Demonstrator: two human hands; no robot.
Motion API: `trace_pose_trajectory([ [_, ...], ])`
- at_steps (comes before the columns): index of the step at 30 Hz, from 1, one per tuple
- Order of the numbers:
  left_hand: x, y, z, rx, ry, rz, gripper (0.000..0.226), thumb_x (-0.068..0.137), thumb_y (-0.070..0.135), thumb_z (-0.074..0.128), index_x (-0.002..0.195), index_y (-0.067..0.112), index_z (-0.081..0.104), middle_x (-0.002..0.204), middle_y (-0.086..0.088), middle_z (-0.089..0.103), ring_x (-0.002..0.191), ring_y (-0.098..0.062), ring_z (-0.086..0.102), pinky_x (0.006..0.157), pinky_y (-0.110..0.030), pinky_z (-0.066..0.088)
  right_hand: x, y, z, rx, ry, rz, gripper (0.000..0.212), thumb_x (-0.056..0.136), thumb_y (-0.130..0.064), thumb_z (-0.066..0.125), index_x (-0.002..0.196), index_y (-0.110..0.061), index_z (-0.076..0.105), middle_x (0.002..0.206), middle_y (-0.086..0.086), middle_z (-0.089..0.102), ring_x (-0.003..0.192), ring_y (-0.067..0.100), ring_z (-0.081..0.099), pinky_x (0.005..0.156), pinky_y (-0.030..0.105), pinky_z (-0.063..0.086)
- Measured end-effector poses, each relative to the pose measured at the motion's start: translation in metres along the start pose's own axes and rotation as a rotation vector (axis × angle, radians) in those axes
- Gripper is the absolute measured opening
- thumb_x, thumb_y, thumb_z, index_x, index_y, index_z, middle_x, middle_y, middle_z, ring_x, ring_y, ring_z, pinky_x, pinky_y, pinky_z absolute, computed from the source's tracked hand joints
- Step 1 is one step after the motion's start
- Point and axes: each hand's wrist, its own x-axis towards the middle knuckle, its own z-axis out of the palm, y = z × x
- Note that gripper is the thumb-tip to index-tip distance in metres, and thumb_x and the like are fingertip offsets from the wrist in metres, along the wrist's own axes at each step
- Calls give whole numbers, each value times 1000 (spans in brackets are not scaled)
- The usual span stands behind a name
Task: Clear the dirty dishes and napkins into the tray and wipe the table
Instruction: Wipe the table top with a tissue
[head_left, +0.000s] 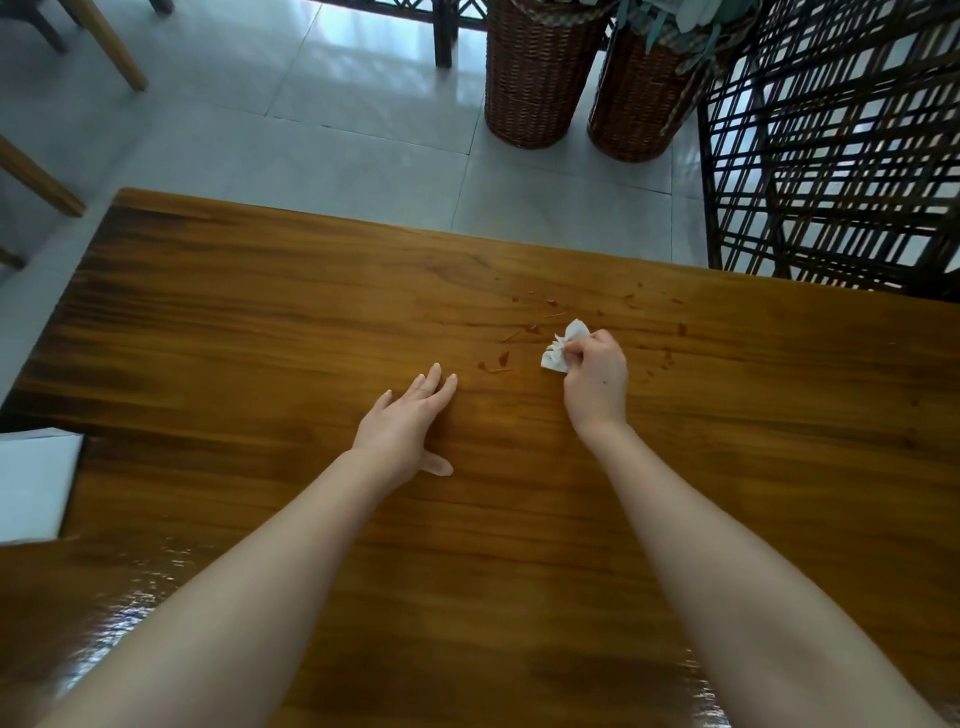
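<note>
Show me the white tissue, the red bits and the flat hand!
white tissue (557, 356): head view, its crumpled lower part.
red bits (503, 357): head view, one fleck left of the tissue.
left hand (405, 426): head view, the back of the hand.

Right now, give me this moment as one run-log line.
phase: wiping | right hand: grips crumpled napkin | left hand: open, resting on table | reddish smears: beside napkin

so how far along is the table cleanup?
Done: no dishes show on the visible table. In hand: the right hand grips a crumpled white napkin beside the reddish smears; the left hand rests flat on the wood. Left: smears and specks lie unwiped on both sides of the napkin.
</note>
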Motion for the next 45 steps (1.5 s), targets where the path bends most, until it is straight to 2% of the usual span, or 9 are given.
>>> trace_pose_trajectory([
  [4,1,1,1,-12,-3,-4,112,76,31,79,153,31,-2,161,5,-9,149,-15,-1,120,-40,10,-6,-16,14,42,-33,-70,17,90,2,57,98,-2,72,91,3,60,88,13,53,75,18,40],
  [11,0,3,-1,2,-4,-16,111,77,31,79,153,32,-2,161,5,-9,149,-15,-1,120,-41,11,-13,-32,23,23,-160,-290,14,92,-4,57,94,-5,71,91,6,62,89,17,56,79,29,48],
  [18,-1,1,-2,-16,-18,0,111,76,31,78,153,32,-2,161,6,-10,148,-14,-2,120,-41,9,11,-38,24,65,-78,-160,14,91,-2,58,93,-4,72,90,4,61,88,16,56,80,31,52],
  [23,-1,1,-2,0,-14,-4,111,77,32,78,153,32,-3,161,6,-10,148,-14,-3,120,-41,9,-12,-41,31,67,-113,-276,14,91,-6,60,97,-2,72,93,4,62,90,11,51,83,23,43],
  [28,0,2,-1,11,-12,-17,111,77,32,78,153,32,-4,161,6,-11,149,-14,-3,120,-42,9,-20,-36,30,27,-138,-370,15,90,-4,61,100,-2,72,94,6,65,93,17,57,85,25,46],
  [35,-1,1,0,-5,2,-16,111,77,33,78,153,33,-4,161,7,-10,149,-14,-2,120,-42,8,-32,-29,28,-19,-137,-447,12,85,1,66,94,-2,73,91,9,68,88,21,61,79,24,47],
  [40,-1,1,0,-18,0,-17,113,75,32,79,153,33,-3,161,7,-10,148,-13,-2,120,-41,9,-7,-25,24,92,-147,-268,15,91,-3,58,98,-6,72,95,2,63,90,9,54,81,18,42],
  [42,0,1,0,-21,-2,-17,113,75,32,79,153,33,-3,161,7,-10,148,-12,-3,121,-41,8,18,-21,16,122,-94,-149,15,91,-2,58,93,-5,72,91,1,60,86,11,54,77,17,40],
  [45,0,0,-1,-21,-18,-12,114,75,32,79,153,32,-3,161,7,-11,148,-12,-3,121,-41,7,55,-7,2,76,-21,-2,14,90,-3,60,92,-5,73,95,7,62,87,14,53,69,8,32],
])
